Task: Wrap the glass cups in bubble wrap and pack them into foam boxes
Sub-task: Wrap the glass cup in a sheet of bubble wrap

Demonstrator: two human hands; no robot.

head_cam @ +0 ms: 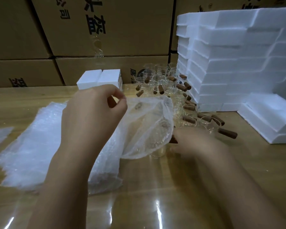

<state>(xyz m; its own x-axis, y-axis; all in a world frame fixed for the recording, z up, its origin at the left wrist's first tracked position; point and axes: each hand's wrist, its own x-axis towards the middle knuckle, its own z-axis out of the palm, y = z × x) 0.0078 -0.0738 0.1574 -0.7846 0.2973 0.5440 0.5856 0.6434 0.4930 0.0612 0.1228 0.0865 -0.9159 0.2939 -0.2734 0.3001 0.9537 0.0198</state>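
**Left hand lifts bubble wrap over a cup**

The left hand pinches the top edge of a bubble wrap sheet between thumb and curled fingers, holding it raised so that it hangs to that hand's right. At the sheet's lower edge stands a glass cup, just beside the fingertips of the right hand. That hand is blurred, so whether it grips anything cannot be told. Under the left forearm lies a bubble wrap pile. Beyond the right hand cluster other glass cups, and past them the stacked foam boxes.
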